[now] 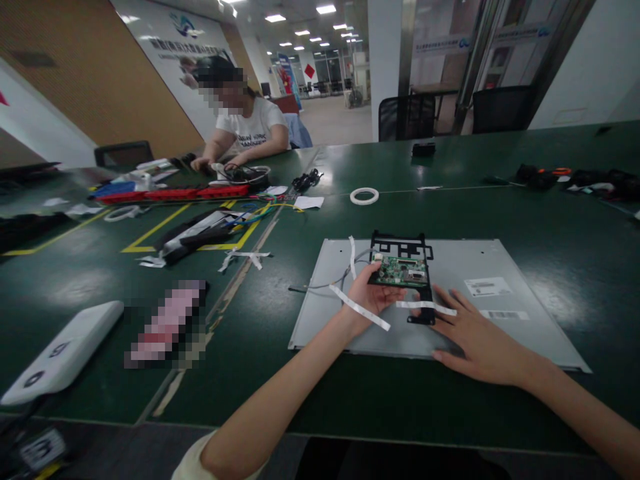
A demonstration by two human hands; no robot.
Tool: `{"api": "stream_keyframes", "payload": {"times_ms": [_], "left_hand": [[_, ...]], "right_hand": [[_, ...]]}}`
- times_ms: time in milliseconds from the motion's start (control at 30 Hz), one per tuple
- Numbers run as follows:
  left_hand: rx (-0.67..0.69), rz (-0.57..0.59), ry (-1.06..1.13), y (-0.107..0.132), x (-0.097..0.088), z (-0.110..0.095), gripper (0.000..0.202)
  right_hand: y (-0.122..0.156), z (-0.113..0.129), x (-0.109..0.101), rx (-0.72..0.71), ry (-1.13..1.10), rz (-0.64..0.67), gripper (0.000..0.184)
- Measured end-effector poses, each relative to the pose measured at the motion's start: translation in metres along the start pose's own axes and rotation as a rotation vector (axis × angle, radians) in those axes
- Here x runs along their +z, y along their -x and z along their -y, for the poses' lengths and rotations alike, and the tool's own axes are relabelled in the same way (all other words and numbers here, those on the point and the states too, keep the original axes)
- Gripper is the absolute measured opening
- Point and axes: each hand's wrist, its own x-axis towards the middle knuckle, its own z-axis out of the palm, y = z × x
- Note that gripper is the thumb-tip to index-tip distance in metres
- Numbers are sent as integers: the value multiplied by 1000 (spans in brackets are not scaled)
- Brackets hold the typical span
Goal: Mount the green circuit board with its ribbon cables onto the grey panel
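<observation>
A grey metal panel (500, 313) lies flat on the green table in front of me. On it rests a black bracket (403, 247) carrying a small green circuit board (403, 272). My left hand (367, 293) grips the board's left edge, lifting it slightly. A white tape strip (357, 308) hangs across that wrist. Grey wires (325, 285) run off the panel's left side. My right hand (473, 330) lies flat on the panel with fingers spread, touching another white tape strip (425, 306) near the bracket's foot.
A roll of white tape (364, 196) sits beyond the panel. To the left lie tape scraps (245, 257), a black-and-white bundle (200, 233) and a white device (65, 350). Another person (245, 127) works at the far left. Tools (565, 177) lie far right.
</observation>
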Motion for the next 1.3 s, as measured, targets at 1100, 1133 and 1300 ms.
{"api": "stream_keyframes", "payload": {"times_ms": [1100,1133,1300], "left_hand": [[-77,225,-30,7,5,11,38],[-87,251,-56,8,6,12,37],[-113,368,-277,16,7,17,31]], "right_hand": [[-49,-24,-14,551,-1542,-410,30],[-48,-26,-15,554,-1545,-429,30],[-44,-38,-15,633,-1625,-594,28]]}}
